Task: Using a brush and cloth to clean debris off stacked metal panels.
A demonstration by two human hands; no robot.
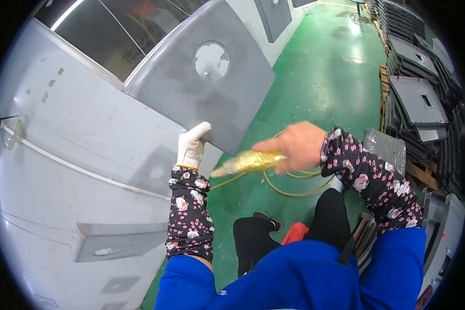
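Note:
My left hand [193, 144], in a white knitted glove, is closed on the lower edge of a large grey panel [175, 77]. The panel stands tilted against the white wall and has a round patch with a ragged pale area in it. Bare and closed, my right hand [300, 146] grips a yellow tool wrapped in clear plastic [250, 161], its index finger stretched along the top. The tool's pale, narrow end points left, just below the panel's bottom corner. A thin yellow hose [294, 194] loops beneath my right hand; whether it joins the tool is hidden.
Stacked dark grey panels [417, 101] on wooden pallets line the right side. A plastic-wrapped bundle [385, 150] lies near my right forearm. Along the left runs a white wall [88, 155] with a pipe and a grey ledge [119, 242]. A red object [294, 233] is by my legs.

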